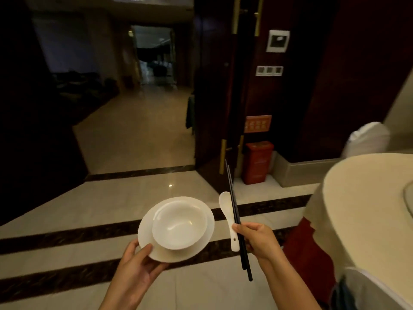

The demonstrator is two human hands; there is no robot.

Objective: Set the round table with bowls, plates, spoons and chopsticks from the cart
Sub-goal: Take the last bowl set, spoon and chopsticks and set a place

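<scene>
Round counter (366,211) at right, draped in a cream cloth, glass turntable (408,199) edge sitting on top. Glossy tiled floor (125,198) with dark stripes, red bin (257,163) standing on it by the door.

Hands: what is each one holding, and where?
Left hand grips the plate by its near rim, bowl on top. Right hand pinches spoon handle and chopsticks mid-length.

Left hand (136,259): forearm enters from bottom edge, palm up, thumb laid over near rim of plate (145,229), fingers beneath; carried roughly level.
Right hand (257,239): forearm from lower right, fist closed around chopsticks (233,204) and spoon (228,211), tips pointing up and away.
Hands apart, level.
</scene>
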